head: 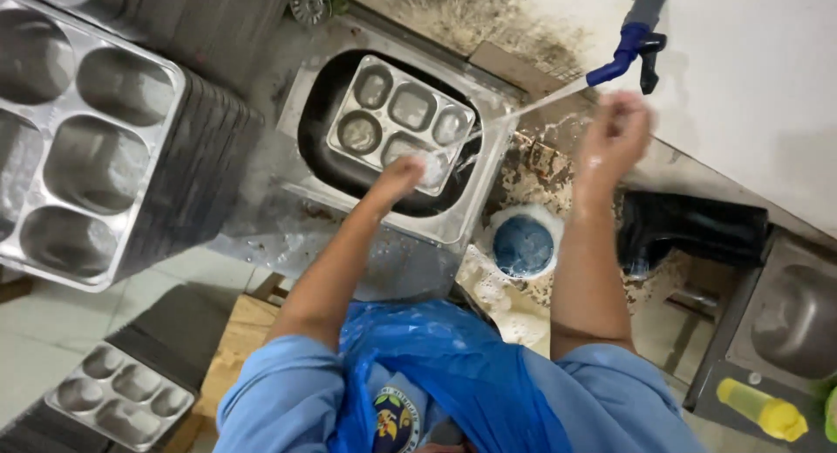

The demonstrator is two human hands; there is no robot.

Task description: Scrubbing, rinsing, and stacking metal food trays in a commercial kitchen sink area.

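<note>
Rinsing step: tray (pixel 397 122) lies in sink (pixel 453 222), left hand (pixel 403 176) closed on its near edge; right hand (pixel 615 139), fingers curled, empty, up near tap (pixel 629 47). Next move likely needs tray turned under stream

Wall: white surface (pixel 750 78) at upper right, plain and evenly lit.
Wall stain: dark mottled grime (pixel 471 17) along the top, above the counter.
Counter: wet, speckled surface (pixel 288 217), with foam patches near the middle.
Floor: pale tiles (pixel 52 331) at lower left, with thin joints.
Wooden piece: light brown board (pixel 235 340) beside the tiles.
Second basin: 1 steel basin (pixel 793 318) at the right edge, dull and grey.
Drain cover: round metal grate (pixel 309 1) at the top.
Light: soft, no hard shadows.
</note>
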